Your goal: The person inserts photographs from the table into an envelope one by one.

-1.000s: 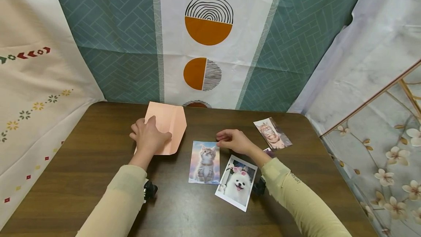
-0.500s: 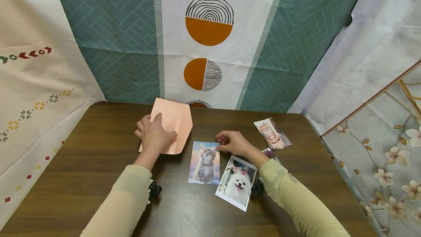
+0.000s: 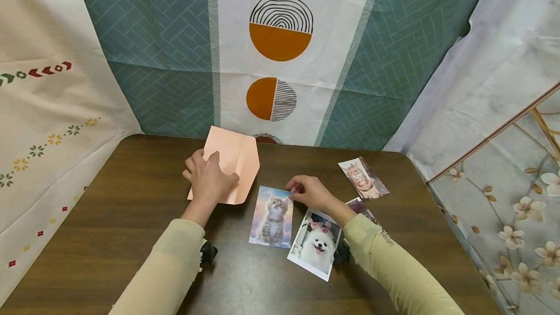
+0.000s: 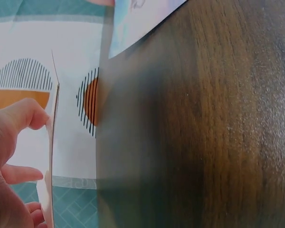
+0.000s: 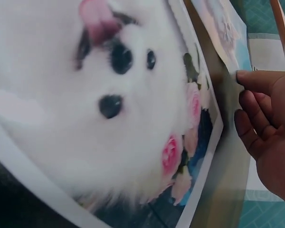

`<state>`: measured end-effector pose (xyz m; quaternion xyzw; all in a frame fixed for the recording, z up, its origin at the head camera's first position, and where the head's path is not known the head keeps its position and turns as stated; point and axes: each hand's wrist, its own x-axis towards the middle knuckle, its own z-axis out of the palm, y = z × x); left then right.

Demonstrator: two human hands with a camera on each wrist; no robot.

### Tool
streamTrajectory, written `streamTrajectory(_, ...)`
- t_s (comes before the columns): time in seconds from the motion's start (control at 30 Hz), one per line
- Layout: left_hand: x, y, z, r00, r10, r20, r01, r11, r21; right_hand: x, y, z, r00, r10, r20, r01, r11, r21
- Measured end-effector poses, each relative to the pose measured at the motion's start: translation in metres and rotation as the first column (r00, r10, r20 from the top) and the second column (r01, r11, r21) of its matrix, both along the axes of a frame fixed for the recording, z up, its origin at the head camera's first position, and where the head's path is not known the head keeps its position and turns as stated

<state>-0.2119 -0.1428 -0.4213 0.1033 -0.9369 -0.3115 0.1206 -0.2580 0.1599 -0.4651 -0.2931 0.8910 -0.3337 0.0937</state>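
Observation:
My left hand grips a pale pink envelope at the back left, thumb and index finger spread over its face. In the left wrist view the envelope shows edge-on, raised off the wood. At the centre, my right hand pinches the upper right corner of a kitten picture card. That card's edge bends up at the thumb in the right wrist view. Just right of it lies a white-bordered photo of a fluffy white dog, below the right wrist.
An orange cat picture lies at the back right. Another purplish card is partly hidden by the right sleeve. The dark wooden table ends at a patterned cloth backdrop behind and cloths on both sides.
My left hand has brought the envelope a little to the right and up. The kitten card, flat before, is slightly turned and lifted at its right corner by my right hand.

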Motion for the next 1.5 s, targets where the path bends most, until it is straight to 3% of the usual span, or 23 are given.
streamTrajectory(0.23, 0.000, 0.002, 0.001, 1.000, -0.001, -0.010, 0.002, 1.000, 0.010, -0.005, -0.003, 0.008, 0.999, -0.033, 0.020, 0.035, 0.993, -0.115)
streamTrajectory(0.33, 0.000, 0.004, 0.002, 1.000, -0.005, -0.012, 0.005, 1.000, 0.015, -0.008, -0.003, 0.013, 0.994, -0.048, 0.100, 0.066, 0.979, -0.195)
streamTrajectory(0.53, 0.000, 0.006, 0.003, 1.000, -0.010, -0.003, 0.011, 1.000, 0.020, -0.014, 0.002, 0.024, 0.964, -0.018, 0.266, 0.116, 0.926, -0.358)
streamTrajectory(0.7, 0.001, 0.005, 0.004, 1.000, -0.011, 0.007, 0.011, 1.000, 0.018, -0.021, 0.011, 0.040, 0.945, -0.037, 0.324, 0.181, 0.886, -0.426)
streamTrajectory(0.87, 0.001, 0.006, 0.004, 1.000, -0.010, 0.015, 0.010, 1.000, 0.017, -0.030, 0.017, 0.057, 0.921, -0.062, 0.384, 0.271, 0.811, -0.519)
streamTrajectory(0.93, 0.001, 0.007, 0.004, 1.000, -0.010, 0.017, 0.009, 1.000, 0.018, -0.032, 0.016, 0.064, 0.917, -0.060, 0.393, 0.281, 0.797, -0.535)
streamTrajectory(1.03, 0.001, 0.008, 0.004, 1.000, -0.011, 0.017, 0.011, 1.000, 0.018, -0.037, 0.012, 0.071, 0.921, -0.061, 0.385, 0.273, 0.806, -0.526)
streamTrajectory(1.3, 0.003, 0.014, 0.005, 1.000, -0.023, 0.005, 0.023, 0.999, 0.039, -0.058, -0.006, 0.078, 0.949, -0.115, 0.294, 0.231, 0.887, -0.400)
streamTrajectory(1.5, 0.003, 0.019, 0.006, 1.000, -0.024, 0.004, 0.024, 0.999, 0.037, -0.071, -0.023, 0.078, 0.947, -0.131, 0.293, 0.232, 0.909, -0.346)
